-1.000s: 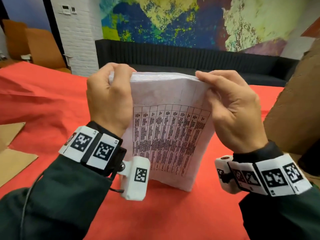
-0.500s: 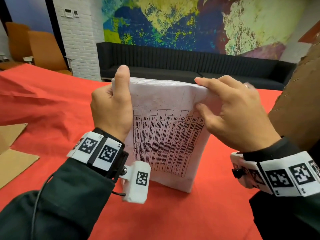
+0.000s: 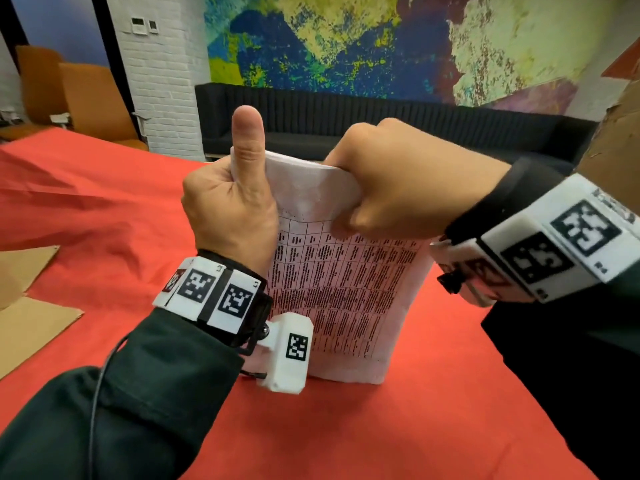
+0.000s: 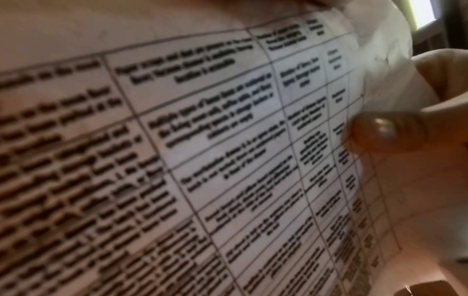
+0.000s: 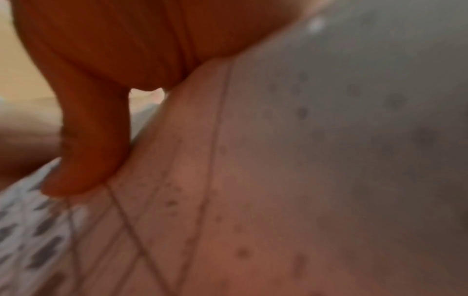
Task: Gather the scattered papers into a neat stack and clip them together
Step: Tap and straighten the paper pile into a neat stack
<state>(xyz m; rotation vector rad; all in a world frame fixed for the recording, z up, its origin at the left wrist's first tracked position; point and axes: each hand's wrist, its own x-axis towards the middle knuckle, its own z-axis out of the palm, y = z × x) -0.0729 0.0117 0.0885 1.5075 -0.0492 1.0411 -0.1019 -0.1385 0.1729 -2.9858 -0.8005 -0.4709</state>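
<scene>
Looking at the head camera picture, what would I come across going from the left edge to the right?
Flat brown cardboard sheet → left hand with its thumb up → white stack of printed papers standing on the red tablecloth → right hand gripping the stack's top edge.

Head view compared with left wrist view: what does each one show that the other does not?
Only the head view shows the stack standing on edge on the red cloth, the left hand at its left side with thumb up, and the right hand over its top. Only the left wrist view shows the table's cells close up, blurred, with one fingertip. Both show the printed table.
</scene>
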